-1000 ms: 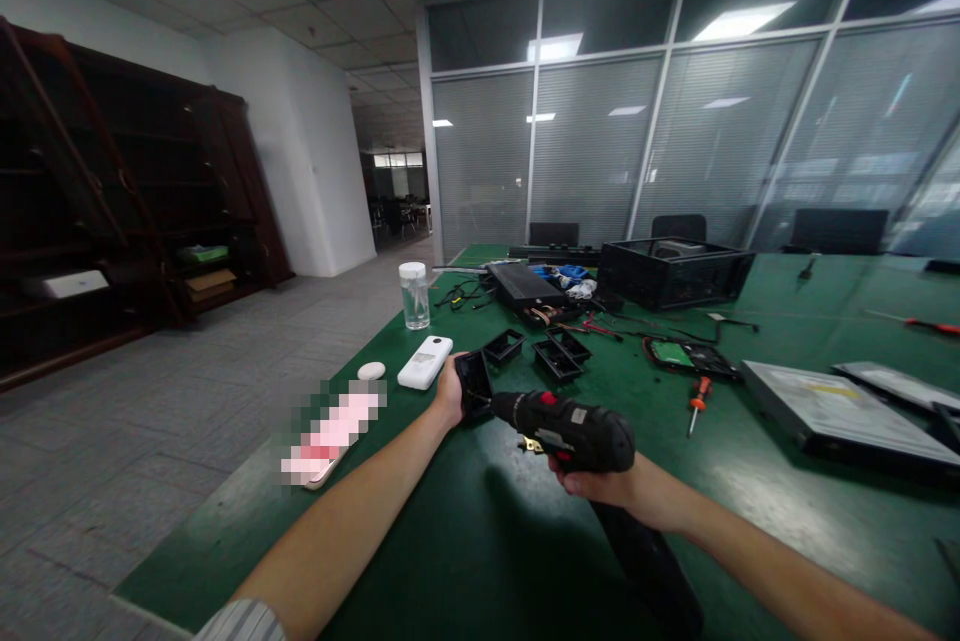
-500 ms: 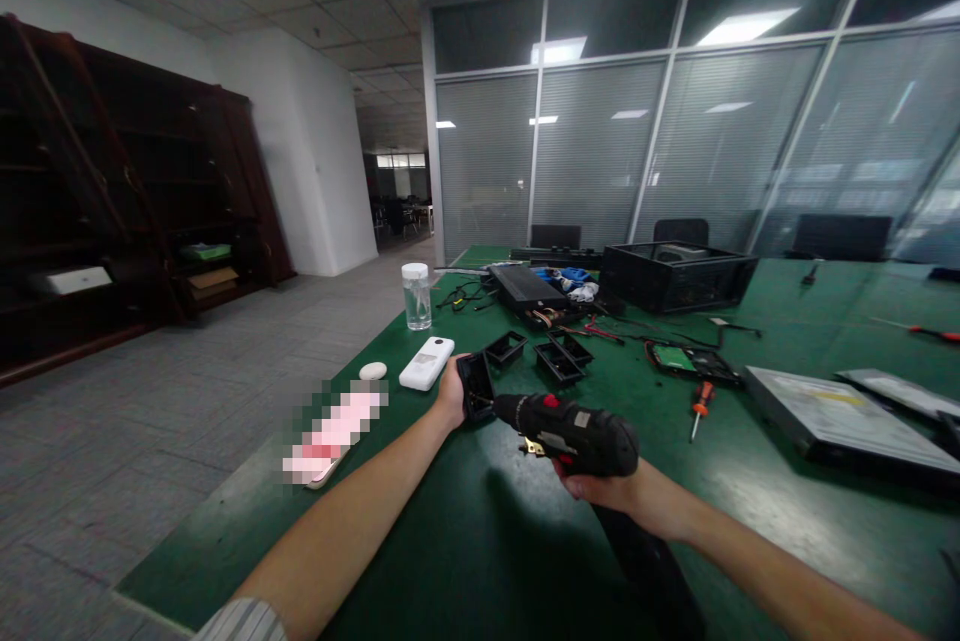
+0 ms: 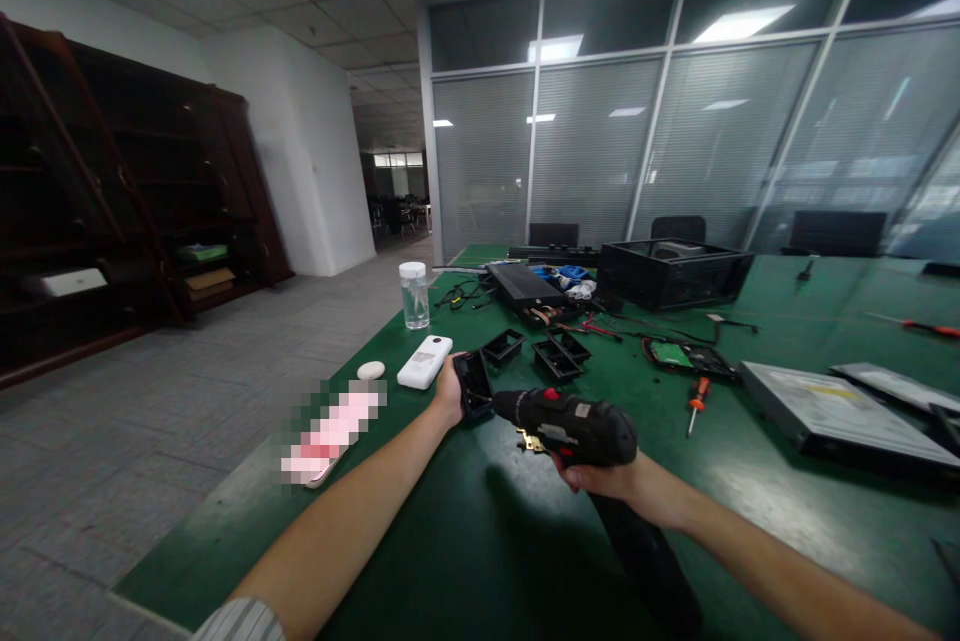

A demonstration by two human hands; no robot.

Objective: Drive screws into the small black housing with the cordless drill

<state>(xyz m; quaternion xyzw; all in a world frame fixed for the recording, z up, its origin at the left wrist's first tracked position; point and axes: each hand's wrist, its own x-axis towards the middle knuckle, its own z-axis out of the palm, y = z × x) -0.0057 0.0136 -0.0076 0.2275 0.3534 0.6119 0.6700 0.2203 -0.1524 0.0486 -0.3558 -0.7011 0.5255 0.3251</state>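
My left hand grips a black rectangular plastic frame by its left side, tilted so that its hollow side faces me. My right hand is wrapped round the handle of a black cordless drill with red buttons. The drill's chuck points left at the lower right part of the frame, its bit tip touching or very close to it; I cannot tell which. A small brass-coloured piece shows below the drill's body. Similar black frames lie just beyond on the green table.
Left of my hands are a white device, a white oval case, a pixelated pink phone and a water bottle. To the right lie an orange screwdriver, a green circuit board and a silver drive. A black computer case stands behind.
Both hands hold the frame and the drill in nearly the same place. The whole view has shifted very slightly.
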